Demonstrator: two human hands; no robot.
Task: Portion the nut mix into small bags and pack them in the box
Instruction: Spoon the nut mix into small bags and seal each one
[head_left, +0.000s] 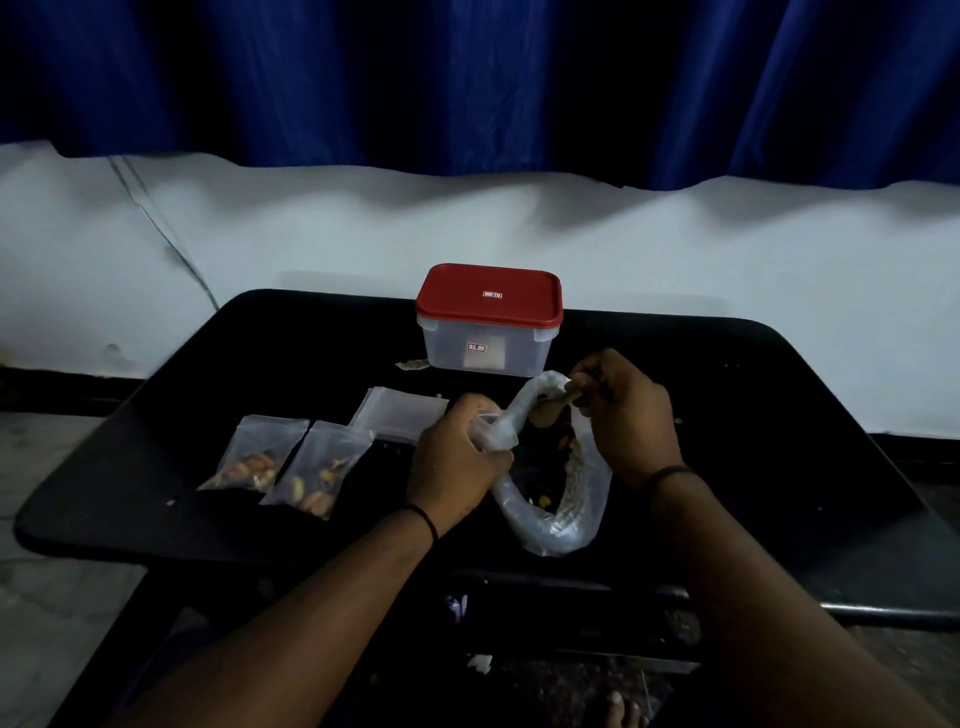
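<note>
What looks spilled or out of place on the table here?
A few pale scraps lie loose on the black table: one beside the box at its left base, one speck near the filled bags. Nothing else stands out.

our arms: bare, no sleeves showing | left hand (457, 457): thin dark band round our wrist | right hand (628, 415): same kind of thin dark band | bare toes at bottom edge

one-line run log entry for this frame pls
left hand: grips big nut bag | right hand: pinches rim | filled bags: two | box: lidded
</note>
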